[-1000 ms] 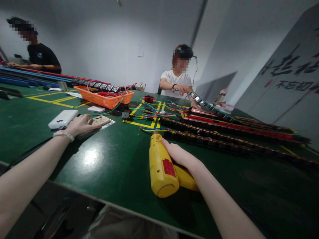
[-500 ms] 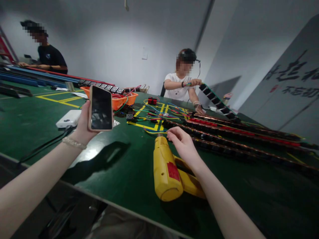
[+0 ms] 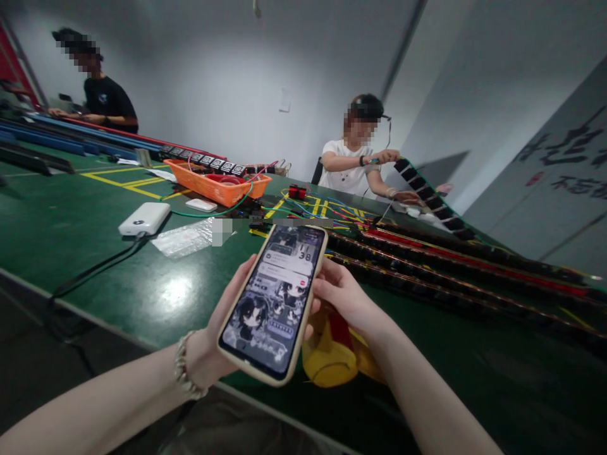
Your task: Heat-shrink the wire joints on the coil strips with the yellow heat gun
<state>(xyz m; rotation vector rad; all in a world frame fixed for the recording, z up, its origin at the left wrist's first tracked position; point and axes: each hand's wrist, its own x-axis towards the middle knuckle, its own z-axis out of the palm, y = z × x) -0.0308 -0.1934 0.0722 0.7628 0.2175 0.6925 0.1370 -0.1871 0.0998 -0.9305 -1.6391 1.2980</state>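
While the power bank (image 3: 143, 218) lies far left on the green table (image 3: 95, 272), my left hand (image 3: 211, 351) grips the lit phone (image 3: 275, 297) from beneath, over the table's near edge. My right hand (image 3: 351, 300) rests half-curled fingertips on its right edge, above the yellow heat gun (image 3: 327, 360).

A long green table (image 3: 71, 240) with yellow line markings (image 3: 121, 183) fills the room. Plain grey walls (image 3: 227, 76) enclose it; the right wall (image 3: 535, 208) bears dark lettering (image 3: 569, 148).
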